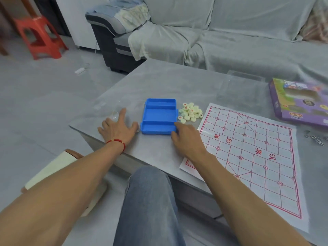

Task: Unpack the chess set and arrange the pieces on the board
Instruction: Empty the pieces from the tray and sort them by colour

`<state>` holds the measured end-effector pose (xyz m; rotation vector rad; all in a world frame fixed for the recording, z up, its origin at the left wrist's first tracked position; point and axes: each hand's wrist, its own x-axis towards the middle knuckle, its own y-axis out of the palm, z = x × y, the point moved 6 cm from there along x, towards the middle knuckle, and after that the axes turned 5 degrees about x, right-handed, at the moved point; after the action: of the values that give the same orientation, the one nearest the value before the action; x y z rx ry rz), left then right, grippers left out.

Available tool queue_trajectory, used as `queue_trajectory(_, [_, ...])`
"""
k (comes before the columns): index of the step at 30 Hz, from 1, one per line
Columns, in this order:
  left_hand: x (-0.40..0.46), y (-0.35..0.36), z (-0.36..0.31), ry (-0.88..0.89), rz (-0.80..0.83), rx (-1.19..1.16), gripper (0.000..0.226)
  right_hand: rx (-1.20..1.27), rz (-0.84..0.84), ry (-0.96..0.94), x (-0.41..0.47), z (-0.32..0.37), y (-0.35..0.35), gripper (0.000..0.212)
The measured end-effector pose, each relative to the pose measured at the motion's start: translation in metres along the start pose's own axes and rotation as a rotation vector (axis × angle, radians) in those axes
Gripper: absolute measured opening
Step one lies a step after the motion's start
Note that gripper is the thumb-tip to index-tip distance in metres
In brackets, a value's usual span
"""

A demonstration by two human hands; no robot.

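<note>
A blue plastic tray (159,114) with three empty compartments lies on the grey table. To its right sits a heap of several pale round chess pieces (190,112), some with red characters. A white paper board (252,151) with a red grid is spread out at the right. My left hand (118,127) lies flat with fingers spread on a clear plastic lid (106,107) left of the tray. My right hand (186,137) touches the tray's near right corner, its fingertips hidden behind the hand.
A purple game box (300,102) and a clear plastic container (239,87) stand at the table's back right. Small metal bits (316,138) lie at the right edge. A covered sofa (213,32) is behind the table, a red stool (39,36) at far left.
</note>
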<state>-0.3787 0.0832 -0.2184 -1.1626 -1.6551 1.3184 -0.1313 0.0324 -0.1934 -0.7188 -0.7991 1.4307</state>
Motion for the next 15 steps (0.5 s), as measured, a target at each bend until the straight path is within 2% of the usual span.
queue_trajectory(3, [-0.002,-0.024,0.011,-0.087,-0.028,-0.199,0.084,0.209,-0.013,0.068,-0.007,0.000,-0.001,0.041])
queue_trajectory(7, [-0.009,-0.063,0.016,-0.121,-0.222,-0.389,0.064,0.428,-0.128,0.142,-0.015,0.001,-0.003,0.038])
queue_trajectory(9, [-0.019,-0.081,0.003,-0.030,-0.364,-0.455,0.056,0.560,-0.212,0.188,-0.018,0.002,-0.003,0.038])
queue_trajectory(11, [-0.034,-0.093,-0.021,0.126,-0.468,-0.487,0.049,0.812,-0.260,0.306,-0.019,-0.002,0.002,0.036])
queue_trajectory(13, [-0.051,-0.096,-0.051,0.291,-0.511,-0.463,0.045,1.073,-0.210,0.434,-0.018,-0.004,0.013,0.039])
queue_trajectory(15, [-0.065,-0.086,-0.078,0.424,-0.481,-0.399,0.041,1.250,-0.114,0.507,-0.015,-0.001,0.020,0.037])
